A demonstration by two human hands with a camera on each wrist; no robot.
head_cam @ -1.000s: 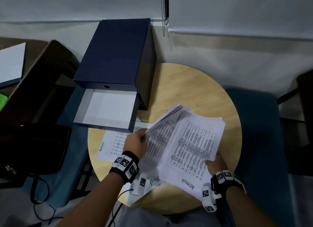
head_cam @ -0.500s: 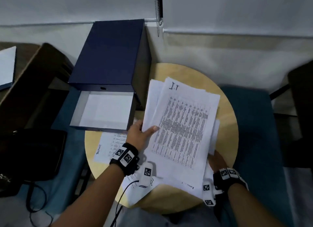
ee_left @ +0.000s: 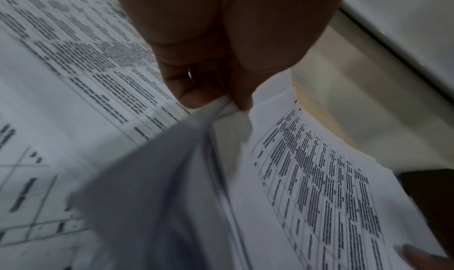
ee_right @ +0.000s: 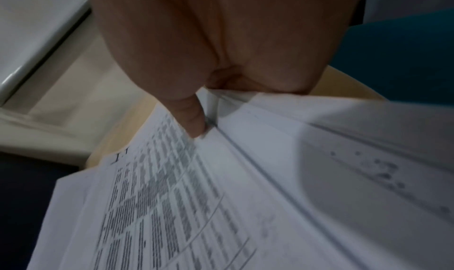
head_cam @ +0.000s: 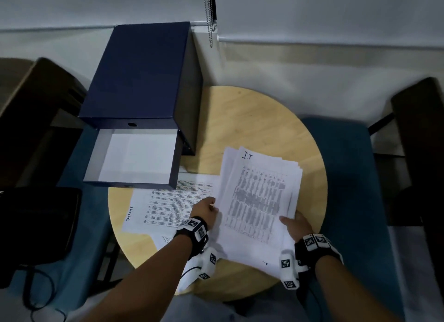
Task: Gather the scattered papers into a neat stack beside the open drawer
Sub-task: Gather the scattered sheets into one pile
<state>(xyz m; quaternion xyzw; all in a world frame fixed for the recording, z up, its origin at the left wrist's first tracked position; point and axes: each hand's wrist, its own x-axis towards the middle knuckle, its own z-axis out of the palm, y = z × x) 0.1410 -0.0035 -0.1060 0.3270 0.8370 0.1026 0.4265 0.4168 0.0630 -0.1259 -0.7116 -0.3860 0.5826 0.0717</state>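
Both hands on paper stack (head_cam: 258, 199), just right of open drawer (head_cam: 134, 163).
L hand (head_cam: 205, 212) fingers (ee_left: 194, 97) pinch left edge; R hand (head_cam: 296, 225) thumb on top, near-right corner gripped.

Both bare forearms reach forward side by side, each wrist strapped with a black band carrying white marker blocks. The left hand (head_cam: 206, 212) has thumb and fingers pinched together in a tight grip on paper edges. The right hand (head_cam: 296, 224) pinches likewise, thumb on top, fingers tucked beneath.
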